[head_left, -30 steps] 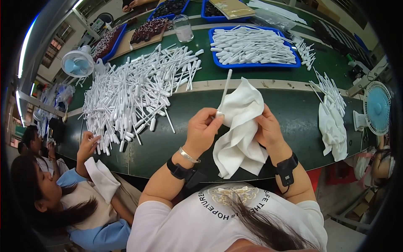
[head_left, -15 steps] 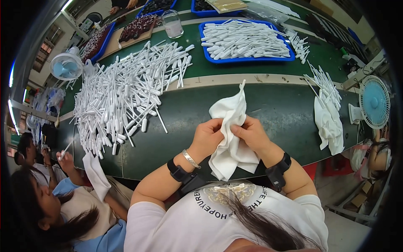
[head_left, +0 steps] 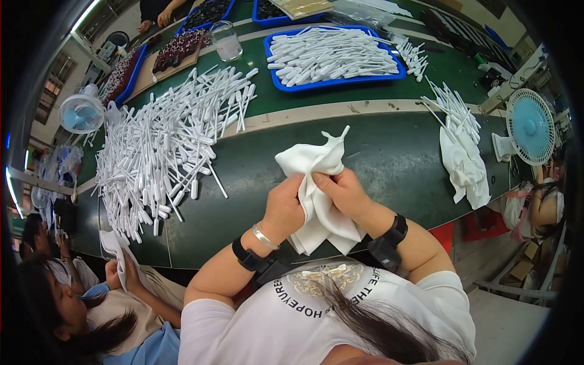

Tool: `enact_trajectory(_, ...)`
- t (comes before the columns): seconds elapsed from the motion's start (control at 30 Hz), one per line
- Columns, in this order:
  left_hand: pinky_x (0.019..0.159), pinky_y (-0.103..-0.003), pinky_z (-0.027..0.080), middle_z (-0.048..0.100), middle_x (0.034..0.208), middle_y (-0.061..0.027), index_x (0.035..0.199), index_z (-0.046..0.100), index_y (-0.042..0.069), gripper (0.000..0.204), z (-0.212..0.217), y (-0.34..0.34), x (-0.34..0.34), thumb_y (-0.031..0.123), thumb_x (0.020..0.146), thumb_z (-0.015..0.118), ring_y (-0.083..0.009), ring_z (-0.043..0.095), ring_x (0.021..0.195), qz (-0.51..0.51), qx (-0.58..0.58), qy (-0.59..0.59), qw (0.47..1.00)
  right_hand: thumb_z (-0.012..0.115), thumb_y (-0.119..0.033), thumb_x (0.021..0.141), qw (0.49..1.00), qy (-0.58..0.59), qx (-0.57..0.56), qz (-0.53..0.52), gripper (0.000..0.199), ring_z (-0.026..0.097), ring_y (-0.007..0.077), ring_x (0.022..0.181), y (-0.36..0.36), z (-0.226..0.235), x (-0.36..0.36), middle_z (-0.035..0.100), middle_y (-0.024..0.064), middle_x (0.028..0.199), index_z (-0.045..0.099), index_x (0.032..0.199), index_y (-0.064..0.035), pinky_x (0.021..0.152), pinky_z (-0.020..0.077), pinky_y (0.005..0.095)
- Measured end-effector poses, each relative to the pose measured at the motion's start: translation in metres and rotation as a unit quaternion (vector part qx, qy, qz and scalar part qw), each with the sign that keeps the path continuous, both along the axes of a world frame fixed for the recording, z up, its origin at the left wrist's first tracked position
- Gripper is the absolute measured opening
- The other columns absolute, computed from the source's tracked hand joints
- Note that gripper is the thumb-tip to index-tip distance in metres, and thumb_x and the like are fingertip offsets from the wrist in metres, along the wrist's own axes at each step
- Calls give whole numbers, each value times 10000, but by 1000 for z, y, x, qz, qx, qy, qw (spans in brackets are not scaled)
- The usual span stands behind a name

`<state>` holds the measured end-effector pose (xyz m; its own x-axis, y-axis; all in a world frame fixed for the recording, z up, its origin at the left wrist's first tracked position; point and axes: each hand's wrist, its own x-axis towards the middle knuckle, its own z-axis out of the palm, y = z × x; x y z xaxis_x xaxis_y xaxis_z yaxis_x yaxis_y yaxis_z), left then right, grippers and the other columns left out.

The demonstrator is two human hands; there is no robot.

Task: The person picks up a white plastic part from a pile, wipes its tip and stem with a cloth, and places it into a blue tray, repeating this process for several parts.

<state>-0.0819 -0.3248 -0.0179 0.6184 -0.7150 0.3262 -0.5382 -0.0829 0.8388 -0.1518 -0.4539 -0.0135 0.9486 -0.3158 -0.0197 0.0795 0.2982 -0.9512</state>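
A white cloth is bunched between my two hands above the near edge of the dark green table. My left hand is closed round the cloth's left side. On the other side, my right hand pinches it with the thumb on top. From the cloth's upper end pokes the thin tip of a white stick; the rest is wrapped and hidden. To the left lies a big loose pile of white dropper-like plastic pieces, each with a thin stem and thicker end.
Beyond the pale strip, a blue tray holds many similar pieces. At right lie another white cloth, more pieces and a fan. A glass jar stands at the back. A co-worker sits at left, handling cloth.
The cloth's upper part has spread out to the left, and its lower folds have shifted between my hands. The view has turned slightly. The co-worker's hands have come together at their cloth.
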Motion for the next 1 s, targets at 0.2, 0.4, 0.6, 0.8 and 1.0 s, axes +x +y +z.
enact_trajectory(0.2,488,-297,431,567,721,-108,836,563,60,97,14,0,-1,105,752,584,-269,537,561,-7,66,-212,975,459,-163,882,988,-18,130,-76,216,587,161,802,-33,11,-2,588,83,940,518,1023,-10,698,482,275)
enact_trajectory(0.4,460,-254,405,576,692,-54,839,563,49,106,10,3,-4,140,789,588,-153,504,484,-24,82,32,996,473,-131,871,960,-78,182,-196,225,589,158,795,-53,11,1,595,86,926,508,1044,7,700,482,272)
enact_trajectory(0.6,521,-196,417,572,705,19,900,578,21,143,-1,0,13,146,846,537,-56,505,575,-49,-87,443,891,453,-151,886,997,-1,48,56,269,548,134,880,-22,2,-2,567,67,989,480,1107,0,768,448,260)
enact_trajectory(0.8,585,-177,420,587,787,8,1016,574,2,207,12,-4,2,128,871,498,-38,512,667,-24,-90,261,961,434,-170,899,994,-1,-103,32,299,492,108,957,-12,-5,-1,530,40,1055,454,1156,-17,830,403,252)
enact_trajectory(1.0,608,-206,432,591,838,10,1035,568,13,218,-7,-2,1,139,873,493,-61,520,706,-36,-64,392,917,411,-166,909,996,-31,3,81,312,488,108,961,-2,1,-6,523,37,1070,421,1188,-25,835,397,244)
